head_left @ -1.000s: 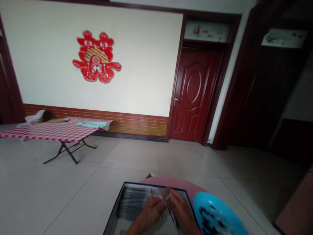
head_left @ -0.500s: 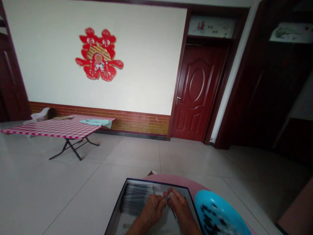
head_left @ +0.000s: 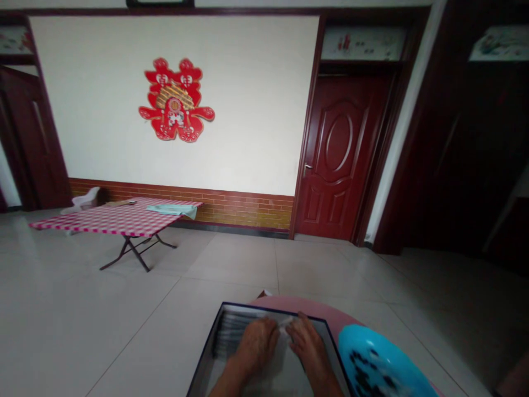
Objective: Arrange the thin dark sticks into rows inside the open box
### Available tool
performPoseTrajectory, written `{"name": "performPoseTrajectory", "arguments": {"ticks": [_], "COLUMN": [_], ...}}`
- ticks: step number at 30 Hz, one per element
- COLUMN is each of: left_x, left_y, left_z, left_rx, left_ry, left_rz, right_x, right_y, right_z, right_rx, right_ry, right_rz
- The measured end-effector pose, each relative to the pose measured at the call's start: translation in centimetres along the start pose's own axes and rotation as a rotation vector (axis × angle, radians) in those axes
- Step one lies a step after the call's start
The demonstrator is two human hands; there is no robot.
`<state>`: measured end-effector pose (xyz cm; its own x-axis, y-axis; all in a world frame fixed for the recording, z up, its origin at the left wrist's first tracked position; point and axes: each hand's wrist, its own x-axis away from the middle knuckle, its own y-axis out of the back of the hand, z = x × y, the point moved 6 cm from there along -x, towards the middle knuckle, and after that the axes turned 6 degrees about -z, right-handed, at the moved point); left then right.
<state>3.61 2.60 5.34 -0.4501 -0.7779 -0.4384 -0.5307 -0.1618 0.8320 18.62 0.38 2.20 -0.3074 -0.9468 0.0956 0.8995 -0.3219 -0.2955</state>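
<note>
Both hands are over a shallow tray-like box with pale insides and a dark blue rim. My left hand is closed, its fingers bent towards the middle of the box. Facing it, my right hand has its fingers curled in. Between the fingertips shows a small, pale, slim piece, too blurred to name. Beside my left hand, a row of slim, dark and clear stick-like items lies along the box's left side.
A bright blue bowl with small black and clear pieces stands right of the box, on a pink round table. Farther off is a folding table with a checked cloth. A dark red door stands behind.
My head view has turned slightly left, so the room shifts right in view. My hands have moved a little apart around the pale piece, which now shows between them.
</note>
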Motion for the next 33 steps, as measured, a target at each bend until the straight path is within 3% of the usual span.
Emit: {"name": "performPoseTrajectory", "arguments": {"ticks": [6, 11, 14, 17, 25, 33], "left_x": [-0.1, 0.5, 0.6, 0.7, 0.7, 0.8], "left_y": [3.3, 2.9, 2.7, 2.9, 3.2, 3.4], "left_z": [3.7, 5.1, 5.3, 5.3, 5.1, 5.2], "left_rx": [-0.163, -0.216, -0.221, -0.210, -0.176, -0.142], "left_ry": [0.154, 0.213, 0.239, 0.249, 0.235, 0.224], "left_rz": [0.075, 0.098, 0.091, 0.077, 0.019, -0.082], "right_x": [-0.6, -0.9, -0.8, -0.4, 3.6, 5.0], "right_y": [1.7, 2.1, 1.6, 1.0, -3.9, -4.4], "right_z": [1.2, 1.7, 1.3, 0.5, -0.5, -1.6], "right_rx": [0.012, 0.470, 0.852, 1.052, 1.012, 1.055], "right_ry": [0.086, 0.287, 0.447, 0.484, 0.544, 0.519], "right_rz": [-0.192, -0.214, -0.144, -0.066, 0.491, 0.605]}}
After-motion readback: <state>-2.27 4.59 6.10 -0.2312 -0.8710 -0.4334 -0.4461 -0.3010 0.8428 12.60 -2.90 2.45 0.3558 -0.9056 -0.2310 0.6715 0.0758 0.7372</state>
